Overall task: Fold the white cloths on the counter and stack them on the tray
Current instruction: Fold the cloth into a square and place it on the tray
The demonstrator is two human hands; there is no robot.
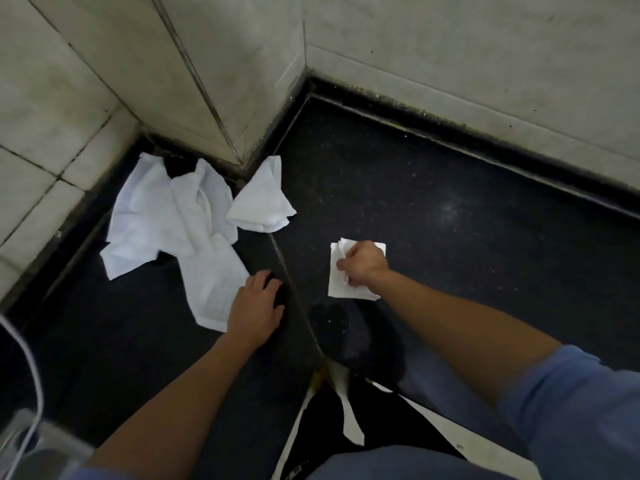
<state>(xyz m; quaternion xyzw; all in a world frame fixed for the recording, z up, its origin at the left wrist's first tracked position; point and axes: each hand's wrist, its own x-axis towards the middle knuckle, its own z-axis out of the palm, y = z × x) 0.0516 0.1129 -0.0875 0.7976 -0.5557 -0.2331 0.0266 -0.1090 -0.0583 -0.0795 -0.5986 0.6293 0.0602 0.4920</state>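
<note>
right hand [363,268] pinches square folded cloth [337,289]; left hand [254,306] flat, loose, at rumpled cloth [211,285] edge

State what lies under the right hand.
A small folded cloth lies on the dark counter under the right hand, whose curled fingers pinch it. The hand covers the cloth's middle, so its folds there cannot be seen.

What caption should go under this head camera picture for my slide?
Right hand grips a folded white cloth on the dark counter; left hand rests by an unfolded cloth.
</note>
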